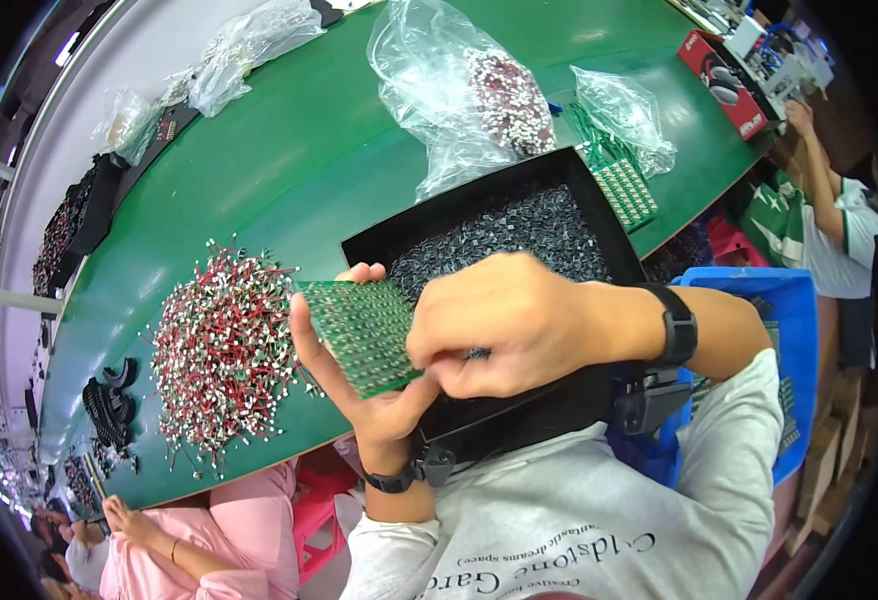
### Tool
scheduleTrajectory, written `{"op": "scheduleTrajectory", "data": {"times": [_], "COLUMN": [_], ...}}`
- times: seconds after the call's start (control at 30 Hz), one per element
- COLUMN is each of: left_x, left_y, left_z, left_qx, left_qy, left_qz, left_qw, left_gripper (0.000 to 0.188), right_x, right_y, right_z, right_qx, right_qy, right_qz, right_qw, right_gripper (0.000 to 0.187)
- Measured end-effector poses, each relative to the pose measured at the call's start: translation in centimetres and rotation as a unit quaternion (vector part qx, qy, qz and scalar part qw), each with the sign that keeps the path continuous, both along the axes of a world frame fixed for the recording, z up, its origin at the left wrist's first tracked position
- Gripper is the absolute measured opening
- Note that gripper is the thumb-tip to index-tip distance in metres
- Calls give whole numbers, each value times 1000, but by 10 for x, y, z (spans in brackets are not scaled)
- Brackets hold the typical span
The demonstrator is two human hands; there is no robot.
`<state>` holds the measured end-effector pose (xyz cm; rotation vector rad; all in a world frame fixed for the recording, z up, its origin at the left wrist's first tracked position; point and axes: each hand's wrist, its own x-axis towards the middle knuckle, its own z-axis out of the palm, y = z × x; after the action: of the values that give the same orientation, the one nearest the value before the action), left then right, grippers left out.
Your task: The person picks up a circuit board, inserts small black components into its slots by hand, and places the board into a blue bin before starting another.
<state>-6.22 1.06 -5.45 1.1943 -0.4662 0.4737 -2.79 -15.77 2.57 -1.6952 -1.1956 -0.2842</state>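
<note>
My left hand (384,415) is wrapped round a green circuit-board panel (351,322) with rows of small repeated units, tilted up by the front left of a black box. Fingertips show at the panel's far edge, and the thumb lies along its near edge. My right hand (509,320) is closed in a pinch at the panel's right side, close to the left thumb. Whatever sits between those fingers is hidden. Beneath the right hand, the black box (459,210) holds a heap of small black parts (534,230).
A pile of red, black and white wired connectors (224,350) lies left on the green table (289,170). Beyond the box are a clear bag (424,90) of similar parts and another board panel (624,195). A blue crate (804,350) stands right. People sit at both sides.
</note>
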Motion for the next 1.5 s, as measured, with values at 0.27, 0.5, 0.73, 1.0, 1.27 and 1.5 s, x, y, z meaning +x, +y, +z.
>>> {"op": "scheduleTrajectory", "data": {"times": [0.27,0.5,0.73,1.0,1.27,1.5], "left_x": [3,4,3,7,5,4], "left_y": [6,7,5,5,6,5], "left_z": [1,-5,-4,-2,-2,-4], "left_qx": [42,49,48,46,68,69], "left_qy": [-25,-48,-36,-42,-46,-66], "left_qz": [-12,-16,1,-18,4,-3], "left_qw": [999,998,998,998,997,995], "left_gripper": [122,117,114,112,114,113], "right_x": [13,-4,-7,8,0,1], "right_y": [-28,5,10,-17,12,10], "right_z": [15,11,2,13,11,8], "right_qx": [-145,-12,-2,-108,-63,-44], "right_qy": [28,-6,-20,12,-31,-15], "right_qz": [-64,-11,-3,-28,6,19], "right_qw": [987,1000,1000,994,998,999], "right_gripper": [15,21,21,13,17,18]}}
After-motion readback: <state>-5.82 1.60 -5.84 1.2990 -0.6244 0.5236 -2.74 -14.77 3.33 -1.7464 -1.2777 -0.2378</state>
